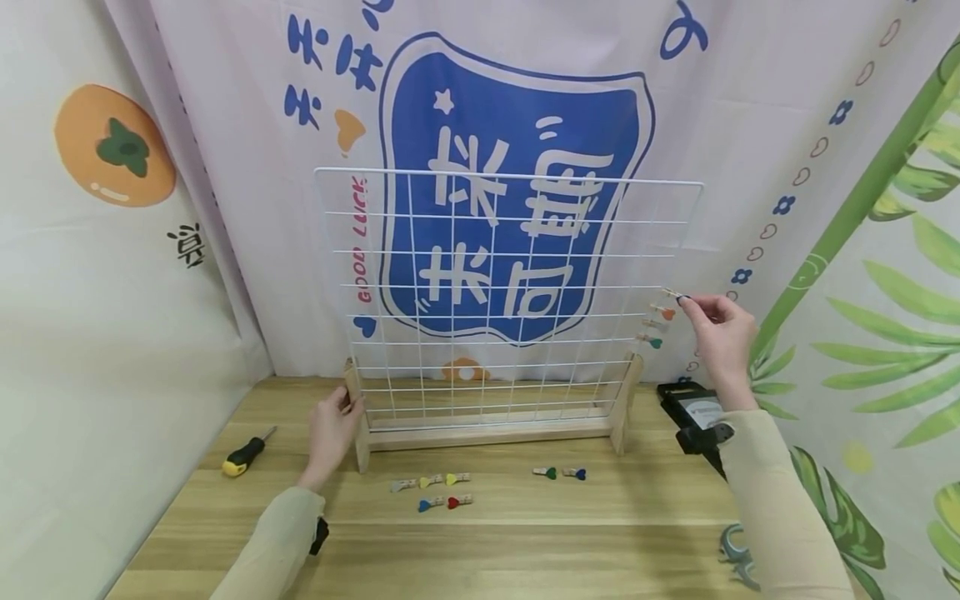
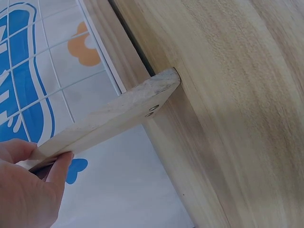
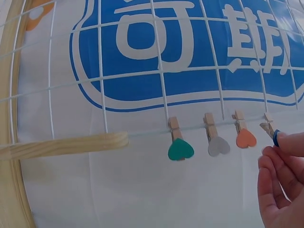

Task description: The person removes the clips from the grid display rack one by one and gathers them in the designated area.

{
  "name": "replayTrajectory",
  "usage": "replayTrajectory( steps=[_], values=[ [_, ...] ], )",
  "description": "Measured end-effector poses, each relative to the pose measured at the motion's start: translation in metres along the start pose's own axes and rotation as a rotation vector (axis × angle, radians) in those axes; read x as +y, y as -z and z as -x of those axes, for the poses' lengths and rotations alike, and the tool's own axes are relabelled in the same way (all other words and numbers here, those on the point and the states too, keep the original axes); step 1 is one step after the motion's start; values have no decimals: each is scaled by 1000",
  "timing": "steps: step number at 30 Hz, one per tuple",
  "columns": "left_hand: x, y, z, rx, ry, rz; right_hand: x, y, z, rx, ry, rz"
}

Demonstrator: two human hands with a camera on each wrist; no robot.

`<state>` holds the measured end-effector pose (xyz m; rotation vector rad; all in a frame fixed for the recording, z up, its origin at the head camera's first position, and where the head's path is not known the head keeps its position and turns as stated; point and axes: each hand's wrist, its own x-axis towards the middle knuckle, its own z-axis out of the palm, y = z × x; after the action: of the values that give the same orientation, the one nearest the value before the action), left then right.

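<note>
A white wire grid [image 1: 510, 176] stands upright in a wooden base. My left hand [image 1: 332, 429] grips the left wooden upright [image 2: 118, 111] near its top, thumb and fingers on either side. At the grid's right edge, my right hand [image 3: 285, 178] pinches a small wooden clothespin [image 3: 269, 127] by its blue heart end; the pin's tip is right at the edge wire. Along that same wire hang three more clothespins, with an orange heart [image 3: 246, 138], a grey heart [image 3: 219, 146] and a teal heart [image 3: 181, 149].
On the table lie several heart clothespins, among them a red one [image 1: 453, 502], a blue one [image 1: 426, 505] and a green one [image 1: 550, 473]. A screwdriver [image 1: 243, 458] lies left, a black-framed object [image 1: 693, 410] right, and a grey-blue item [image 1: 733, 546] at front right. Printed cloth [image 1: 247, 150] hangs behind.
</note>
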<state>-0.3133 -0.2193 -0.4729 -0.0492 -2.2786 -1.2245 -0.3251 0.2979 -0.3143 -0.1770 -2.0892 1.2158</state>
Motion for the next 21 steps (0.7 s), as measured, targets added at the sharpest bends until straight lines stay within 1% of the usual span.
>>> replayTrajectory(
  steps=[4, 11, 16, 21],
  values=[
    [-1, -1, 0, 2, -1, -2, 1, 9, 3, 9, -6, 7],
    [-1, -1, -1, 1, -10, -4, 9, 16, 19, -31, -11, 27],
    [-2, -2, -1, -3, -7, 6, 22, 13, 41, -85, -6, 52],
    [-3, -3, -1, -9, 2, 28, 43, 3, 70, -135, 19, 103]
  ],
)
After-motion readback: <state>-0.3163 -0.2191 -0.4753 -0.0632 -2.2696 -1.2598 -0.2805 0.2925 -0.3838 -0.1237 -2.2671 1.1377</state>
